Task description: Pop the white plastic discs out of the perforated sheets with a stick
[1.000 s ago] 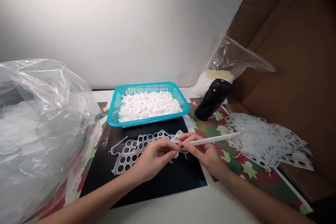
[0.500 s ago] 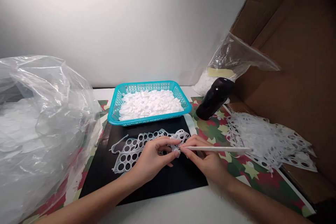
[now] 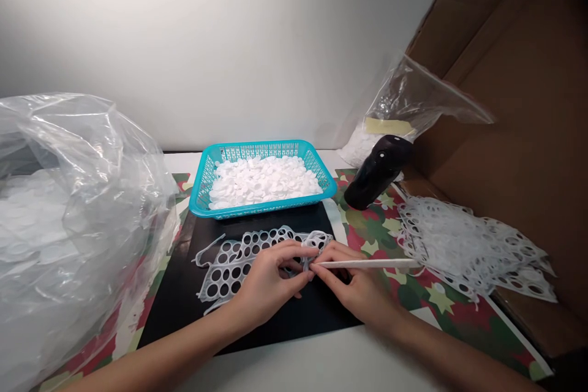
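Observation:
A long, thin white stick-like tool (image 3: 381, 263) is pinched in my right hand (image 3: 356, 278), its shaft pointing out to the right. My left hand (image 3: 271, 275) curves in from the other side, thumb and fingers closed on a bit of white sheet, and the two hands' fingertips meet. Under and behind them lies a translucent white sheet punched with round holes (image 3: 225, 272), on a black mat (image 3: 184, 318). What exactly sits between the fingertips is partly hidden.
A turquoise basket (image 3: 261, 207) full of white discs (image 3: 261, 180) stands beyond the mat. Left is a big clear plastic bag (image 3: 92, 196) of white pieces. To the right are a black cylindrical object (image 3: 374, 174), a clear bag (image 3: 390, 125), piled punched sheets (image 3: 473, 245) and cardboard (image 3: 514, 153).
The stick-like tool has shifted slightly left and shows a shorter length. Both hands have moved slightly, staying close together. Another strip of the punched sheet now shows beside my left wrist.

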`<state>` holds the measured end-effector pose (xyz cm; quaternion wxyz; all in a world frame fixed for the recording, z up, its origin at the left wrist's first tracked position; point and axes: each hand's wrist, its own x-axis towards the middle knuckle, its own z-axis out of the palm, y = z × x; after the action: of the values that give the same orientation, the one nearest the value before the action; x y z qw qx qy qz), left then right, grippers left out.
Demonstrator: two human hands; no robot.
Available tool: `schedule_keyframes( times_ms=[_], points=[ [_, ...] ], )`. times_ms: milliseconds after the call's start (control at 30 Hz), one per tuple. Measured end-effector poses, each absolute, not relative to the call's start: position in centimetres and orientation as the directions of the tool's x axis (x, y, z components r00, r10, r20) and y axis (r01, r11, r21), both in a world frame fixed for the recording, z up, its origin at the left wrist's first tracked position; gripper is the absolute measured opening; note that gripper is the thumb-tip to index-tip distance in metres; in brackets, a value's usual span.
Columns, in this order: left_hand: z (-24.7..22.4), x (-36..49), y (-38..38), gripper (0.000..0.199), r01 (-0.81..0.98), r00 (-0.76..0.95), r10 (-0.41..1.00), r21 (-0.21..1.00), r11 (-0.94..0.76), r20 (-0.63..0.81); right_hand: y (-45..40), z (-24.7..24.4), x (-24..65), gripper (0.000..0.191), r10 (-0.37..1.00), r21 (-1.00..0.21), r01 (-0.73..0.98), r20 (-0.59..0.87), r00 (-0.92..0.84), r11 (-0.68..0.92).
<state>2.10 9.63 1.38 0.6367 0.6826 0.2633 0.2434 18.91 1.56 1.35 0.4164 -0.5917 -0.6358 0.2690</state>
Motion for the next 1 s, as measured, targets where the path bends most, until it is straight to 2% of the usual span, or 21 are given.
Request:
schedule_keyframes(
  times_ms=[233, 367, 500, 633, 767, 833, 867, 933, 1000],
  points=[
    [1.5, 2.1, 9.6, 0.029, 0.017, 0.738, 0.674, 0.998, -0.058, 0.027, 1.6, 1.5, 18.8, 0.021, 0.98, -0.868, 0.476, 0.189, 0.057, 0.14],
    [1.6, 2.1, 9.8, 0.03, -0.006, 0.71, 0.702, 0.998, -0.062, 0.048, 1.7, 1.6, 19.3, 0.019, 0.984, -0.962, 0.272, 0.079, 0.16, 0.033],
    [1.4, 2.0, 9.7, 0.03, -0.024, 0.696, 0.715, 0.997, -0.072, 0.068, 2.0, 2.1, 19.5, 0.026, 0.988, -0.998, 0.031, -0.057, 0.142, -0.062],
    [1.2, 1.9, 9.7, 0.029, -0.038, 0.685, 0.724, 0.996, -0.078, 0.082, 2.2, 2.5, 20.1, 0.03, 0.977, -0.993, -0.016, -0.117, 0.179, -0.116],
    [1.2, 2.0, 9.8, 0.028, -0.042, 0.684, 0.725, 0.997, -0.071, 0.081, 2.3, 2.4, 21.0, 0.028, 0.966, -0.988, 0.114, -0.074, 0.25, -0.105],
    [1.2, 2.0, 9.9, 0.028, -0.042, 0.682, 0.727, 0.997, -0.063, 0.075, 2.3, 2.2, 21.8, 0.025, 0.968, -0.943, 0.331, 0.039, 0.249, -0.048],
    [1.2, 2.1, 9.9, 0.028, -0.042, 0.681, 0.729, 0.997, -0.059, 0.072, 2.4, 2.0, 22.2, 0.023, 0.962, -0.872, 0.488, 0.145, 0.232, 0.014],
    [1.2, 2.1, 10.0, 0.028, -0.042, 0.678, 0.732, 0.998, -0.053, 0.067, 2.5, 1.8, 23.4, 0.023, 0.919, -0.62, 0.77, 0.376, 0.122, 0.151],
    [1.2, 2.1, 10.0, 0.028, -0.041, 0.677, 0.734, 0.998, -0.046, 0.062, 2.6, 1.6, 24.5, 0.024, 0.888, -0.457, 0.858, 0.46, 0.001, 0.236]
  ],
)
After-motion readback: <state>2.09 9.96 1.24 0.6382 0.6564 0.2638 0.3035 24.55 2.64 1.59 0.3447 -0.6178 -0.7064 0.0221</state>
